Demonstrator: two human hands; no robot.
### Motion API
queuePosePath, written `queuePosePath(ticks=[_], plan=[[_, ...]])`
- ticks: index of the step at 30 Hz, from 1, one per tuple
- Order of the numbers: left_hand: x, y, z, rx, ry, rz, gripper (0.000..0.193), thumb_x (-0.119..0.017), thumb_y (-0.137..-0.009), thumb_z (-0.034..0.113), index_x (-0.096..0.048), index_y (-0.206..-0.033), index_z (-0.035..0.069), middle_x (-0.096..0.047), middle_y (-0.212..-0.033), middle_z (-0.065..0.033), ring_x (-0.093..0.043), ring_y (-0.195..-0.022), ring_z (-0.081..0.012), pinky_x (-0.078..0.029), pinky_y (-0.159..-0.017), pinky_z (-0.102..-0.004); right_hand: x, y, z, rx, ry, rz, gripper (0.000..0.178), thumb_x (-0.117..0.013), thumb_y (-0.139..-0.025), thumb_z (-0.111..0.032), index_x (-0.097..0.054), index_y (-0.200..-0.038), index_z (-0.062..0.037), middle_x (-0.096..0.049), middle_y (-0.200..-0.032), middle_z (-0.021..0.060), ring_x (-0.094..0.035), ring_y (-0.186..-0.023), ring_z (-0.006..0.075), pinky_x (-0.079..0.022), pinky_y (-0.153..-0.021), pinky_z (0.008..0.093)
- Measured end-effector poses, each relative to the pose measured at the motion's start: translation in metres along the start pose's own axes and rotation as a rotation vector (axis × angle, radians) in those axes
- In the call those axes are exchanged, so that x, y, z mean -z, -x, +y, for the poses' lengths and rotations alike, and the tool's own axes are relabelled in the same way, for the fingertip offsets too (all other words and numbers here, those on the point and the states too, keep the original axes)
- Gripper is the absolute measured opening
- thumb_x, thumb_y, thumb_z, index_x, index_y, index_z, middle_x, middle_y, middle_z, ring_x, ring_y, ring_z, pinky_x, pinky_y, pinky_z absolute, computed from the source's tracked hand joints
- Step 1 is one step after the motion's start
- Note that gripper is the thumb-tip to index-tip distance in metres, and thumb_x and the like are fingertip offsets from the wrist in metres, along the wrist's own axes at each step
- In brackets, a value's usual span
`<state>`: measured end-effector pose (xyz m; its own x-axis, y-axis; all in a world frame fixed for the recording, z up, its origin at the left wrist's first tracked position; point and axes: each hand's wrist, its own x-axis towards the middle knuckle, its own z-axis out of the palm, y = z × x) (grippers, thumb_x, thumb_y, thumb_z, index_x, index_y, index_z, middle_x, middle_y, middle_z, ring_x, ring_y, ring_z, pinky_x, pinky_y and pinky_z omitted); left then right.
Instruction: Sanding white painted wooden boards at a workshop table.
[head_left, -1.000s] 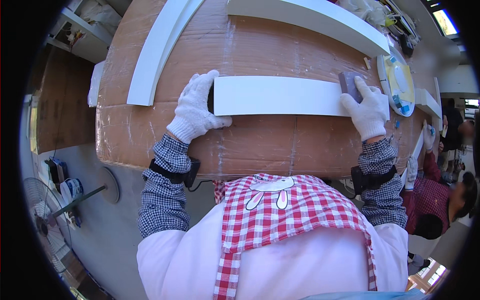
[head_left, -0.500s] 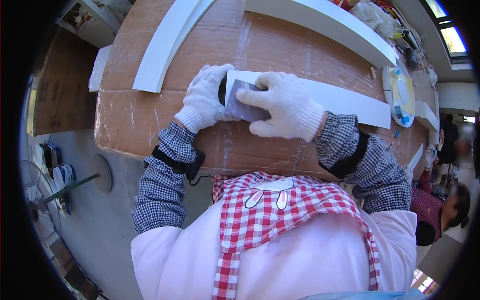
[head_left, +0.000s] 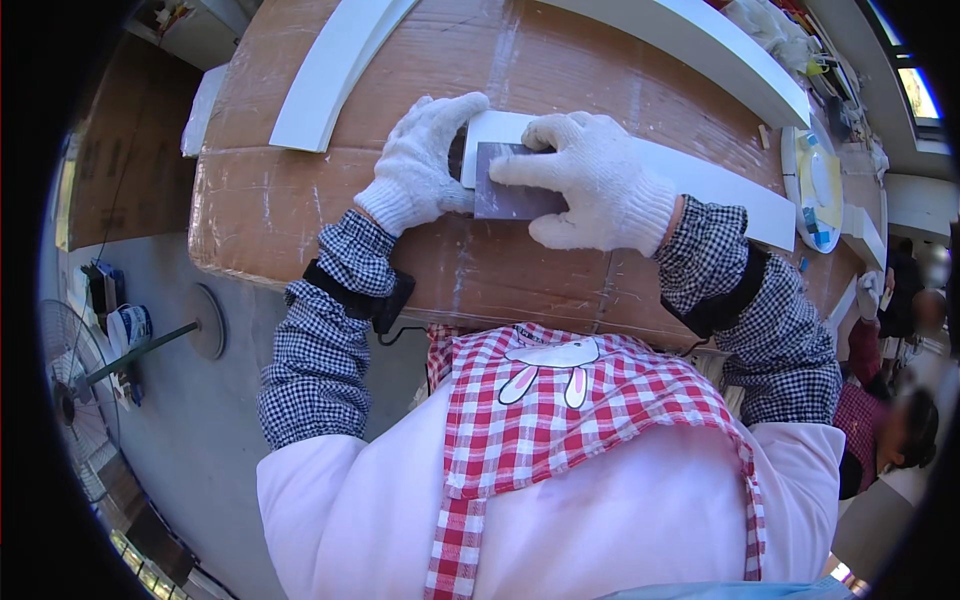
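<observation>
A white board [head_left: 715, 190], long and narrow, lies across the wrapped brown table in front of me. Cupped round its left end is my left hand [head_left: 420, 165] in a white knit glove, with a dark gap showing between palm and board end. My right hand [head_left: 605, 180], gloved alike, presses a grey rectangular piece of sandpaper [head_left: 515, 182] flat against the board near that end. Its fingers reach over the sheet, which overhangs the board's near edge. The underside of the sheet is hidden.
Two more white boards, one at the far left [head_left: 330, 85] and one at the far right [head_left: 700, 40], lie on the brown table [head_left: 370, 250]. An oval white tray [head_left: 812, 185] stands at right. A fan [head_left: 75, 400] is at lower left; another person [head_left: 880, 435] is at right.
My right hand and the sandpaper have shifted slightly right along the board. The sheet has turned from slanted to nearly square with it. My left hand stays at the board's end.
</observation>
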<state>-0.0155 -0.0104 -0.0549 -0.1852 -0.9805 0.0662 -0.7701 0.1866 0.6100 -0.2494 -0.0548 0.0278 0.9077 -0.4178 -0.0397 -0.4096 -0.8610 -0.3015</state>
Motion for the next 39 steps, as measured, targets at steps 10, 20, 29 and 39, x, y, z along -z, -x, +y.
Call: queuePosePath(ticks=[10, 20, 29, 39], plan=[[-0.003, 0.006, -0.009, -0.073, 0.005, 0.055, 0.100, -0.095, -0.059, 0.038, -0.049, -0.144, 0.012, -0.055, -0.141, -0.0141, -0.048, -0.137, -0.0355, -0.032, -0.123, -0.0449, -0.006, 0.053, 0.004, -0.014, 0.045, 0.171, 0.049, -0.076, -0.074, -0.029, -0.071, -0.122, -0.0175, -0.062, -0.111, 0.0151, -0.062, -0.099, 0.0313, -0.053, -0.086, 0.0446], [-0.003, -0.001, -0.002, -0.063, 0.080, 0.023, 0.112, -0.096, -0.047, 0.031, -0.046, -0.145, 0.006, -0.053, -0.141, -0.0185, -0.046, -0.137, -0.0413, -0.037, -0.118, -0.0469, -0.013, 0.247, 0.076, -1.203, 0.440, 0.560, 0.063, -0.069, -0.081, -0.045, -0.066, -0.133, -0.0082, -0.066, -0.118, 0.0230, -0.061, -0.113, 0.0394, -0.048, -0.102, 0.0472], [-0.008, 0.011, -0.014, -0.030, 0.295, 0.028, 0.128, -0.085, -0.061, 0.076, -0.037, -0.154, 0.001, -0.049, -0.146, -0.0199, -0.045, -0.138, -0.0312, -0.036, -0.117, -0.0425, -0.029, 0.113, -0.002, -0.414, -0.049, 0.514, 0.053, -0.076, -0.074, -0.037, -0.070, -0.122, -0.0155, -0.065, -0.102, 0.0165, -0.066, -0.090, 0.0341, -0.055, -0.081, 0.0491], [0.014, 0.015, 0.015, -0.146, -0.259, 0.139, 0.115, -0.091, -0.064, 0.058, -0.041, -0.154, 0.006, -0.049, -0.150, -0.0184, -0.044, -0.142, -0.0367, -0.032, -0.121, -0.0484, 0.021, 0.322, 0.090, -1.275, 0.319, 0.896, 0.058, -0.068, -0.083, -0.045, -0.067, -0.134, -0.0172, -0.062, -0.126, 0.0207, -0.061, -0.116, 0.0370, -0.048, -0.103, 0.0456]])
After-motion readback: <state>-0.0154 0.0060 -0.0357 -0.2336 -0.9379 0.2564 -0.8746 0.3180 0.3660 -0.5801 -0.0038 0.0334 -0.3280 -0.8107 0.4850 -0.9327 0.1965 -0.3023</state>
